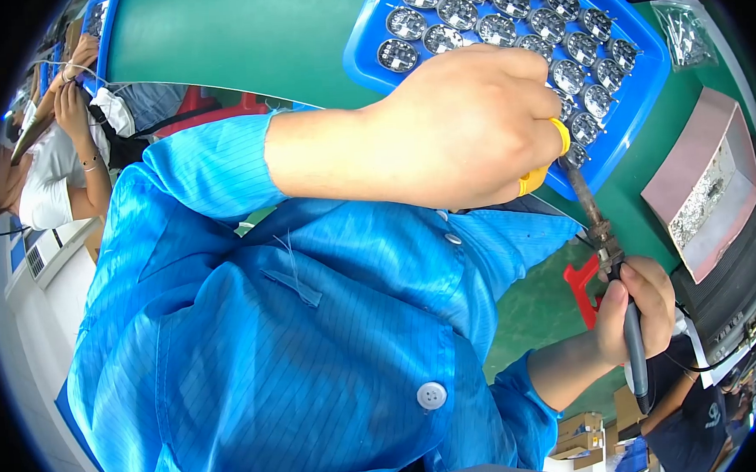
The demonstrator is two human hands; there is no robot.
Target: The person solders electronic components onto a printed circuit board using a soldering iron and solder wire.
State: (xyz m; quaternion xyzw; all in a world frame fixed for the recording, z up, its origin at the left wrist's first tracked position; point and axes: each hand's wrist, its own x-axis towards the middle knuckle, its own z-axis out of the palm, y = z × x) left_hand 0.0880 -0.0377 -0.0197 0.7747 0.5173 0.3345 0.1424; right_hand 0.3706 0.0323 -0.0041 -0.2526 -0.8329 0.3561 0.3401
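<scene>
Over the near edge of the blue tray on the green bench, we are working with both hands above our blue striped smock. Our left hand is curling shut into a loose fist just in front of the tray, with yellow finger cots showing on two fingertips; what those fingertips are pinching, if anything, is hiding behind the knuckles, so we cannot tell. Our right hand is closing around the dark grip of a soldering iron, well below the tray's near corner, and the iron's corroded barrel is pointing up toward the yellow fingertips, its tip stopping just beside them. Inside the tray, small round circuit boards are lying in neat rows, filling nearly all the part we are seeing; from this height we cannot tell which are already soldered and which are waiting, so we are judging only that the run is somewhere in its middle, with one piece at the iron and a full tray at hand. To the right of the tray, an open pinkish box is holding a scatter of small metal bits, and a clear bag of parts is lying beyond it. Far to the tray's left, another worker is sitting at the same bench.
</scene>
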